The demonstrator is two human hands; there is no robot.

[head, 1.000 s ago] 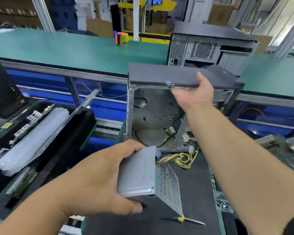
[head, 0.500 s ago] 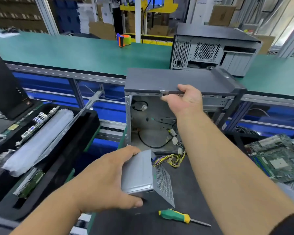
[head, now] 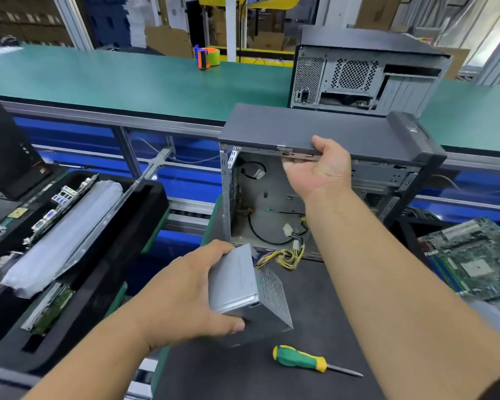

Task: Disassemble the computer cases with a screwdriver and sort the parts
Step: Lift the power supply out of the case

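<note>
Two computer cases are in view: an open case (head: pixel 315 180) standing on the dark mat (head: pixel 243 376) of the near table, and a second closed case (head: pixel 364 73) on the green table (head: pixel 127 79) behind it. There is one power supply (head: pixel 243 287), one screwdriver (head: pixel 303 360), one loose motherboard (head: pixel 474 258) at the right, and one black bin (head: pixel 104 272) of boards at the left. The left hand (head: pixel 185 295) grips the power supply just in front of the open case, thumb curled under its near edge and fingers (head: pixel 214 246) wrapped over its top; the box is tilted, grey metal with a perforated side, and a bundle of yellow and black wires (head: pixel 286 255) runs from its far end into the case. The right hand (head: pixel 321 168) holds the front edge of the open case's dark top panel, thumb on top, fingers curled beneath the lip. The case's interior shows bare grey metal with a few loose black cables. The screwdriver, green and yellow handled, lies on the mat near the power supply, apart from both hands, its tip pointing right.
</note>
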